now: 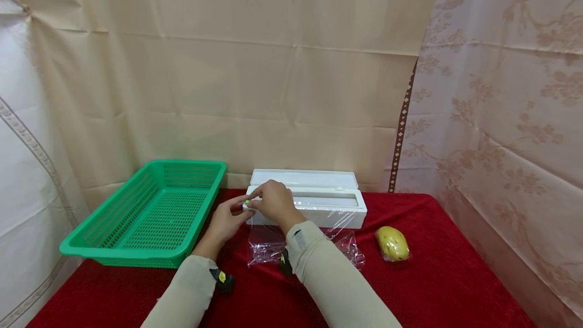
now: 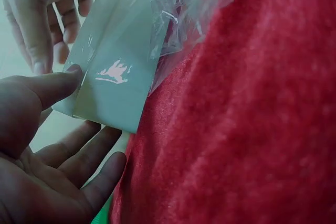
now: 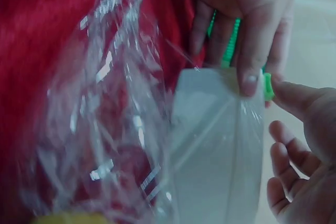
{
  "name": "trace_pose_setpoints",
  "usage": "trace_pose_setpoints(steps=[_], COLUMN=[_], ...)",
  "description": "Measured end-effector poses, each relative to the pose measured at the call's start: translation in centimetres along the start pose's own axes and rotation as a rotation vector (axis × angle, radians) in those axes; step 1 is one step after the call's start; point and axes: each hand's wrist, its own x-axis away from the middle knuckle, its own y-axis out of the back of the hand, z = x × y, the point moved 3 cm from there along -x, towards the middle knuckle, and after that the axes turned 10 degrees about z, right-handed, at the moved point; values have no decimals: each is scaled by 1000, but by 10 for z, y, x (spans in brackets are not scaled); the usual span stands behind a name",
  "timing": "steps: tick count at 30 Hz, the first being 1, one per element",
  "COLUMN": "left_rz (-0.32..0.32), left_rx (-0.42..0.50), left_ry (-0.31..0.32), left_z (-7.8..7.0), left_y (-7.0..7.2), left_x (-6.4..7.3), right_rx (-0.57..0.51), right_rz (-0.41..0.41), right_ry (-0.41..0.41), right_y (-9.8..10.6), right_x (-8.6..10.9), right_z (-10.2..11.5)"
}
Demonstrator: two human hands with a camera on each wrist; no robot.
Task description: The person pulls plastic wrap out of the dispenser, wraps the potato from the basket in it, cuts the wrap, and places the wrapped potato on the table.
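Observation:
A white cling film dispenser box (image 1: pixel 334 218) stands on the table with its lid (image 1: pixel 305 178) raised at the back. Clear cling film (image 1: pixel 266 251) drapes over its front onto the cloth, crumpled. At the box's left end my left hand (image 1: pixel 224 222) grips the corner, thumb on the box and fingers about its end, as the left wrist view shows. Across from it, my right hand (image 1: pixel 275 201) pinches a small green slider cutter (image 3: pixel 268 86) on the box's edge; the thumb touches it in the right wrist view. The inside of the box is partly hidden by this hand.
A green plastic basket (image 1: pixel 200 224) stands to the left, close to the left forearm. On the right lies a yellow potato (image 1: pixel 392 243) wrapped in film. Red cloth (image 1: pixel 446 277) covers the table, and a beige curtain (image 1: pixel 273 80) hangs behind.

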Motion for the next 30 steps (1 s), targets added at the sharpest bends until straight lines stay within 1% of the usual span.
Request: trace_pose_setpoints(steps=[4, 8, 13, 16, 23, 30], left_rz=[-9, -5, -3, -4, 2, -2], left_rx=[-1, -24, -68, -91, -97, -99], left_ry=[19, 12, 4, 12, 25, 37], left_z=[2, 3, 3, 4, 2, 3], left_y=[0, -1, -2, 0, 3, 3], left_x=[0, 1, 1, 0, -2, -1], right_rx=[1, -3, -24, -30, 23, 69], right_rz=[-22, -54, -74, -77, -74, -71], right_ry=[-35, -65, -66, -64, -85, -98], right_y=[-5, -9, -11, -10, -6, -7], right_x=[-1, 1, 3, 3, 2, 0], right_z=[2, -1, -4, -4, -4, -3])
